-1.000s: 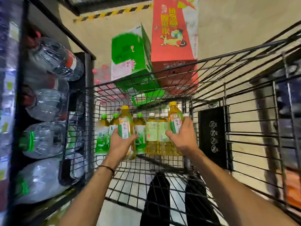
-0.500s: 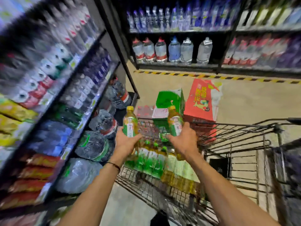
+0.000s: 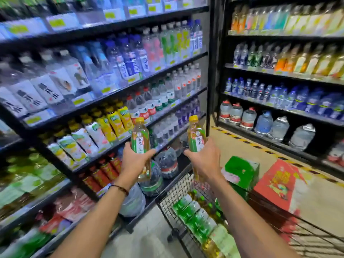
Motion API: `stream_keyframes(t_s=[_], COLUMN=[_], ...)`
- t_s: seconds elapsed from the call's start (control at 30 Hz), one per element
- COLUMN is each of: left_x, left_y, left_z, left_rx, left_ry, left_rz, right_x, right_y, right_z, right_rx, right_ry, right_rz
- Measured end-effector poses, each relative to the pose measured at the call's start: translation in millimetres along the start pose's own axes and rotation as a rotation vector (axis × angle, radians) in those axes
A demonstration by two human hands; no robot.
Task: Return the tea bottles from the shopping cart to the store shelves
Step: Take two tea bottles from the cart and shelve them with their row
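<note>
Hands w/ 2 tea bottles

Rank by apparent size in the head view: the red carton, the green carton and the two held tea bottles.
1. red carton
2. green carton
3. Tie: left tea bottle in the left hand and right tea bottle in the right hand look alike.

Shop aisle: stocked drink shelves, cart
</note>
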State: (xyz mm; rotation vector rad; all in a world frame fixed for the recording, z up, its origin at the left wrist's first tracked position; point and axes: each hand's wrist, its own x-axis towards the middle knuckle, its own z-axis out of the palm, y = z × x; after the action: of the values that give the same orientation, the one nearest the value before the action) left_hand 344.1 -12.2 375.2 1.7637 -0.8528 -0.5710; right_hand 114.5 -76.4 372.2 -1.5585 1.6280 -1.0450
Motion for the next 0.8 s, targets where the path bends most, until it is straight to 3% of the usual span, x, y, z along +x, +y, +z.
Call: stream_keyframes(t_s=[0.43,0.8], left_x=[-28.6,-9.6], left_y=[3.6,-31.6], left_z=[-253.7,-474.7], left_rx=[-0.088,-0.043], left_ry=[0.434,0.599], left_rz=[0.008,0.019], right_x=[-97.0,-223.2], right_y=[-197.9,-334.6], right_z=[146.4,305.8], right_rx=[0.14,0.251], right_ry=[-0.246,-0.314], right_rz=[-0.407,-0.541])
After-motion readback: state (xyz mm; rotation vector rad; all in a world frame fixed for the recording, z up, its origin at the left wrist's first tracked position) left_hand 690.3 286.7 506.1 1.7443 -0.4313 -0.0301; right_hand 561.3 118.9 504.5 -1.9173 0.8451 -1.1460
